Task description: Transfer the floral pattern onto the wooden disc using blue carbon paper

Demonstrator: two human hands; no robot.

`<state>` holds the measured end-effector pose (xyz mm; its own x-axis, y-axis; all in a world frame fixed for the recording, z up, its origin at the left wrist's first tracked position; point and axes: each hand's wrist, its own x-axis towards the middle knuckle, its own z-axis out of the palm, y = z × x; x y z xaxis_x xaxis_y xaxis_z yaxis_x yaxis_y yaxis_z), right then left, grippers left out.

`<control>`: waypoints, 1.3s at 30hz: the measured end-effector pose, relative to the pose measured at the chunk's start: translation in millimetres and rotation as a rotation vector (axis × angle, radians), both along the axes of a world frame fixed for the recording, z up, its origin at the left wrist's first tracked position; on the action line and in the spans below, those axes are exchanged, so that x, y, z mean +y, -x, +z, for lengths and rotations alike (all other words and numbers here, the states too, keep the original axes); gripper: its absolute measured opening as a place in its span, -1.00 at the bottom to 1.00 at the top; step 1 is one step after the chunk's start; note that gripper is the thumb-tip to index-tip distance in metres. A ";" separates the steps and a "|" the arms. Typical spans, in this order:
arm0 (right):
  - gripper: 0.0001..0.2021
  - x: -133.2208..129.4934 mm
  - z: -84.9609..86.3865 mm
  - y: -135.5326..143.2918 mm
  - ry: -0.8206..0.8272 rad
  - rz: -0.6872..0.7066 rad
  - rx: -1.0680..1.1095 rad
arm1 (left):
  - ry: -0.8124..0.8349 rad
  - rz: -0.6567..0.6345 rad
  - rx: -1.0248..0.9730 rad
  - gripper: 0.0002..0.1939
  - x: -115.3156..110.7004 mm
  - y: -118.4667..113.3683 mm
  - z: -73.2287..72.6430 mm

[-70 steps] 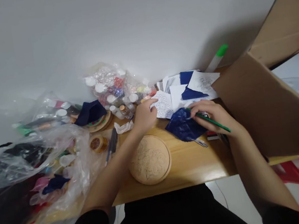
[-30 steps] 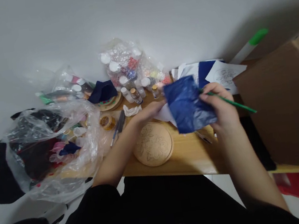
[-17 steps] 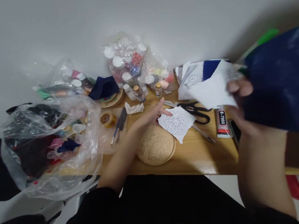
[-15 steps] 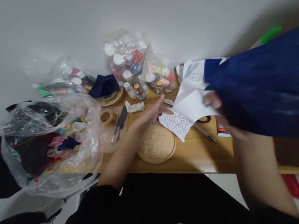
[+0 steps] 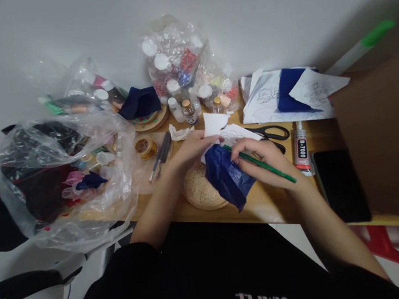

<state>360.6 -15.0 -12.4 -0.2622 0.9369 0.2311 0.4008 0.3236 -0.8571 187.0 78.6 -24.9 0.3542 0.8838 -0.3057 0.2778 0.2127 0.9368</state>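
My left hand (image 5: 201, 144) is closed on white paper (image 5: 215, 123) at the middle of the table, its fingertips at the upper edge of a dark blue sheet (image 5: 228, 175). The blue sheet hangs crumpled over the right part of a round wooden hoop (image 5: 200, 189) with a line drawing on it. My right hand (image 5: 261, 158) has its fingers wrapped round a green pencil (image 5: 267, 163), beside the blue sheet's right edge; its fingertips touch the sheet. Behind the hands lies another white paper with drawn lines (image 5: 240, 132).
Black scissors (image 5: 275, 132), a glue tube (image 5: 301, 149) and a dark phone (image 5: 341, 186) lie to the right, before drawing sheets (image 5: 262, 102). A brown box (image 5: 393, 140) stands far right. Plastic bags (image 5: 83, 226), a gold spool (image 5: 145, 147) and small bottles (image 5: 189, 112) are left and behind.
The large blue sheet on the right has left that spot; a crumpled blue sheet is now over the hoop. My right hand has come in to the middle with the green pencil.
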 end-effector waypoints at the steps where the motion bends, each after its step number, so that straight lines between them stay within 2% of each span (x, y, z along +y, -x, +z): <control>1: -0.86 -1.7 -0.9 4.3 -0.039 -0.011 -0.052 | -0.127 -0.016 0.115 -0.83 -0.1 8.8 7.3; 2: -0.86 -3.9 -3.4 9.6 -0.076 -0.033 -0.105 | -0.341 0.008 0.271 -0.79 -0.7 18.6 16.9; 5: -0.87 -11.3 -17.6 28.7 -0.114 -0.136 -0.233 | -0.586 0.092 0.349 -0.81 -7.9 49.3 54.4; 7: -0.87 -13.0 -27.2 36.8 -0.096 -0.196 -0.270 | -0.880 0.227 0.512 -0.78 -15.9 65.1 76.6; 9: -0.91 -9.6 -31.7 33.0 -0.092 -0.290 -0.295 | -0.945 0.377 0.574 -0.75 -22.5 74.2 88.2; 10: -0.92 -6.2 -31.6 25.2 -0.098 -0.364 -0.308 | -0.929 0.397 0.566 -0.76 -24.1 76.1 89.5; 12: -0.88 3.4 -27.5 -1.0 -0.115 -0.570 -0.371 | -0.870 0.406 0.492 -0.76 -23.0 75.0 85.2; 14: -0.80 15.6 -21.1 -34.6 -0.124 -0.810 -0.535 | -0.771 0.324 0.446 -0.75 -17.6 68.4 75.5; 15: -0.78 22.3 -18.2 -51.0 -0.100 -0.888 -0.649 | -0.714 0.272 0.423 -0.74 -14.2 63.4 69.8; 17: -0.74 36.2 -14.5 -77.9 -0.040 -0.952 -0.794 | -0.550 0.184 0.321 -0.73 -7.3 50.3 57.8; 20: -0.69 56.3 -15.0 -98.2 0.026 -0.941 -0.886 | -0.196 0.137 0.023 -0.68 1.5 25.9 38.8; 24: -0.66 76.4 -22.0 -101.6 0.081 -0.915 -0.927 | -0.031 0.115 -0.092 -0.60 11.1 -3.1 16.7; 29: -0.81 84.7 -26.1 -106.0 0.087 -1.003 -0.925 | 0.038 0.093 -0.129 -0.49 15.3 -19.6 4.2; 34: -0.81 72.0 -22.6 -107.4 0.007 -1.063 -0.912 | 0.021 0.069 -0.094 -0.60 12.3 -24.0 -1.4; 37: -0.82 56.2 -24.0 -101.4 -0.039 -0.971 -0.914 | -0.006 0.051 -0.049 -0.67 9.7 -23.5 -3.6; 39: -0.86 46.3 -27.4 -98.1 -0.068 -0.847 -0.922 | -0.026 0.042 -0.019 -0.70 8.0 -23.0 -4.8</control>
<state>458.7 31.4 -39.8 0.3261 0.8833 0.3369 0.9450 -0.2958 -0.1393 210.1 86.6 -29.7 0.3225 0.9054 -0.2762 0.2513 0.1994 0.9471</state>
